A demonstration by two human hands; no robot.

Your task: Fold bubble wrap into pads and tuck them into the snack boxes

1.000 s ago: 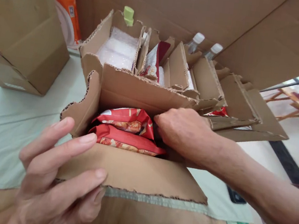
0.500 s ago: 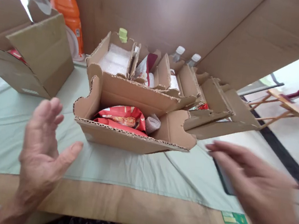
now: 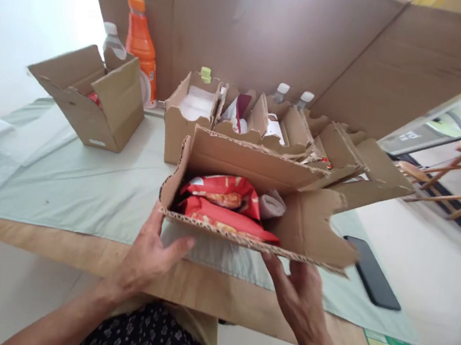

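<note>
An open cardboard box [image 3: 309, 219] with ragged cut edges is in front of me, tilted so that its inside faces me. Red snack packets [image 3: 224, 217] and a small roll of clear plastic wrap [image 3: 272, 204] lie in it. My left hand [image 3: 151, 255] grips the box's left front corner, fingers along the side and thumb by the front wall. Beneath the front edge, toward the right, my right hand [image 3: 298, 289] holds the box from below; some of its fingertips are hidden by the cardboard.
Behind stands a row of cardboard bins [image 3: 228, 124] with packets and bottles. Left of them are another open box [image 3: 115, 106] and an orange bottle [image 3: 142, 48]. A black phone [image 3: 372, 273] lies right on the green cloth [image 3: 96, 189]. A tall cardboard panel [image 3: 252, 39] closes the back.
Both hands have moved inward, from apart on either side onto the box. The box now sits nearer to me and more tilted. My view has shifted too.
</note>
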